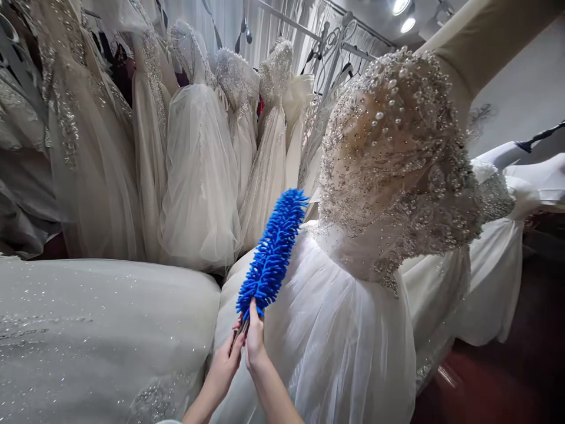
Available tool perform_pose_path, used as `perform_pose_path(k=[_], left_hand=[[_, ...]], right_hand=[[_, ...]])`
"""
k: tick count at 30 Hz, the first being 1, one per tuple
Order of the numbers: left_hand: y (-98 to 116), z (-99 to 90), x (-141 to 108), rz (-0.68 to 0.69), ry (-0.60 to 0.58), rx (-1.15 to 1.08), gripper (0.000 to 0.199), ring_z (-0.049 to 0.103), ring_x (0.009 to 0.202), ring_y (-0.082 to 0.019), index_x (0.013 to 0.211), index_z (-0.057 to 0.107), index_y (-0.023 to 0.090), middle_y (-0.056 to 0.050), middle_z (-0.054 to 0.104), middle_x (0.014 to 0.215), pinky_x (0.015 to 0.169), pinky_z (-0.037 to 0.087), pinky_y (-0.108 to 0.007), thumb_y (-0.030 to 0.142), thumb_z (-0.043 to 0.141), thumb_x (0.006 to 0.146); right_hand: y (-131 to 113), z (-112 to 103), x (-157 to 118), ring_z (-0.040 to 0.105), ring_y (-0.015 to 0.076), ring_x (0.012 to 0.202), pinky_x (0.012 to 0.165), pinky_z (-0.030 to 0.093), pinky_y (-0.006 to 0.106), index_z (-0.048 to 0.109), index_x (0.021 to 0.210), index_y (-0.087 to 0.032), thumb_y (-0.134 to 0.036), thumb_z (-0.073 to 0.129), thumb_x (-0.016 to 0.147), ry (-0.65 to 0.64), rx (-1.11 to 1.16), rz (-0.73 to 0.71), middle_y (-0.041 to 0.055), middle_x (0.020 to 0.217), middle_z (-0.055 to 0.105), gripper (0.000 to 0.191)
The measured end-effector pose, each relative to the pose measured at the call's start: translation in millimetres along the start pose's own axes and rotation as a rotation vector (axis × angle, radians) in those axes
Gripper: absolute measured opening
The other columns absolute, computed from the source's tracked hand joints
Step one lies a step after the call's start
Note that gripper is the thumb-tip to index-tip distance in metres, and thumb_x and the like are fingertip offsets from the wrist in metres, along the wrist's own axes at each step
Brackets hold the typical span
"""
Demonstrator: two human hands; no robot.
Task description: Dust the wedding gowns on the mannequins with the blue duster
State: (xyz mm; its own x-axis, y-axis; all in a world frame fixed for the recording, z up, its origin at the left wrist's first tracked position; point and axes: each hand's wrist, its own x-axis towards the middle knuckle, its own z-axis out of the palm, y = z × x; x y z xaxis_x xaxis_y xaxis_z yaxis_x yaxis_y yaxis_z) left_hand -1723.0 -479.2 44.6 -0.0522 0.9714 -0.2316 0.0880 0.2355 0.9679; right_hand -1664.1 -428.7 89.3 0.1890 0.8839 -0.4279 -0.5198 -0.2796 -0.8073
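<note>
In front of the white skirt (348, 341), my left hand (226, 362) and right hand (256, 338) close round the handle, right higher; the duster (271, 259) slants lengthwise up-right from my grip, toward the bodice (392, 153).

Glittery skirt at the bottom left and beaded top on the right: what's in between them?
In the head view, the blue duster shows between the glittery skirt and beaded top, with part of the white skirt there too.
</note>
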Motion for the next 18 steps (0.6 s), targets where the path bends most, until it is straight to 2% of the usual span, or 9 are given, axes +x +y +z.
perform_pose_path(k=[3,5,8,10,12,14,16,17,18], left_hand=[[8,1.6,7,0.040,-0.068,-0.007,0.076,0.059,0.057,-0.018,0.129,0.046,0.016,-0.004,0.069,0.070,0.054,0.046,-0.027,0.067,0.042,0.072],[-5,1.5,5,-0.005,-0.080,-0.015,0.078,0.058,0.055,-0.016,0.132,0.042,0.017,-0.006,0.070,0.080,0.052,0.045,-0.026,0.067,0.040,0.072],[-42,-1.9,-7,-0.170,-0.098,-0.029,0.084,0.043,0.035,-0.011,0.136,0.033,0.018,0.002,0.064,0.059,0.037,0.033,-0.023,0.072,0.036,0.071],[-67,-5.2,-19,-0.263,-0.066,-0.042,0.093,0.033,0.030,-0.010,0.135,0.034,0.015,0.009,0.047,0.039,0.033,0.024,-0.021,0.077,0.035,0.065],[-83,-8.0,-28,-0.307,-0.007,-0.043,0.098,0.033,0.030,-0.011,0.132,0.038,0.013,0.012,0.033,0.033,0.033,0.021,-0.021,0.081,0.035,0.061],[-86,-10.0,-32,-0.295,0.050,-0.019,0.093,0.043,0.033,-0.015,0.129,0.044,0.013,0.010,0.038,0.033,0.035,0.029,-0.023,0.079,0.034,0.063],[-73,-10.8,-30,-0.207,0.096,0.013,0.083,0.062,0.055,-0.022,0.126,0.048,0.015,0.000,0.062,0.051,0.049,0.045,-0.028,0.074,0.037,0.068],[-63,-10.6,-27,-0.142,0.115,0.024,0.077,0.066,0.075,-0.025,0.124,0.050,0.016,-0.006,0.071,0.072,0.062,0.050,-0.031,0.070,0.038,0.071],[-51,-9.9,-23,-0.076,0.120,0.030,0.072,0.063,0.096,-0.026,0.124,0.051,0.016,-0.010,0.071,0.097,0.077,0.050,-0.033,0.067,0.039,0.073]], right_hand=[[-10,-1,3,0.045,0.0108,0.038,0.037,0.034,0.023,0.044,0.061,-0.021,-0.066,0.052,0.069,0.032,0.012,0.004,-0.0042,0.046,0.047,0.047],[-1,-3,5,0.041,0.0098,0.034,0.035,0.032,0.023,0.040,0.057,-0.021,-0.065,0.050,0.072,0.033,0.003,0.108,-0.0051,0.042,0.042,0.047],[33,-10,6,0.035,0.0089,0.030,0.033,0.029,0.022,0.040,0.055,-0.021,-0.062,0.048,0.075,0.055,-0.037,0.278,-0.0059,0.038,0.037,0.046],[58,-15,5,0.035,0.0096,0.029,0.032,0.029,0.022,0.043,0.057,-0.021,-0.061,0.050,0.074,0.050,-0.061,0.346,-0.0054,0.038,0.039,0.044],[74,-18,3,0.037,0.0105,0.030,0.033,0.030,0.022,0.046,0.060,-0.020,-0.062,0.052,0.072,0.005,-0.074,0.384,-0.0045,0.040,0.042,0.043],[74,-18,0,0.039,0.0101,0.032,0.035,0.032,0.023,0.047,0.059,-0.020,-0.062,0.054,0.070,-0.054,-0.073,0.393,-0.0039,0.042,0.043,0.044],[59,-15,-3,0.040,0.0090,0.035,0.038,0.033,0.022,0.046,0.056,-0.018,-0.062,0.055,0.070,-0.115,-0.059,0.346,-0.0033,0.043,0.044,0.047],[48,-13,-5,0.041,0.0090,0.037,0.039,0.034,0.022,0.046,0.055,-0.018,-0.063,0.055,0.069,-0.142,-0.049,0.306,-0.0027,0.044,0.044,0.048],[36,-11,-7,0.042,0.0093,0.039,0.040,0.035,0.022,0.046,0.054,-0.018,-0.063,0.055,0.069,-0.164,-0.037,0.260,-0.0021,0.045,0.045,0.048]])
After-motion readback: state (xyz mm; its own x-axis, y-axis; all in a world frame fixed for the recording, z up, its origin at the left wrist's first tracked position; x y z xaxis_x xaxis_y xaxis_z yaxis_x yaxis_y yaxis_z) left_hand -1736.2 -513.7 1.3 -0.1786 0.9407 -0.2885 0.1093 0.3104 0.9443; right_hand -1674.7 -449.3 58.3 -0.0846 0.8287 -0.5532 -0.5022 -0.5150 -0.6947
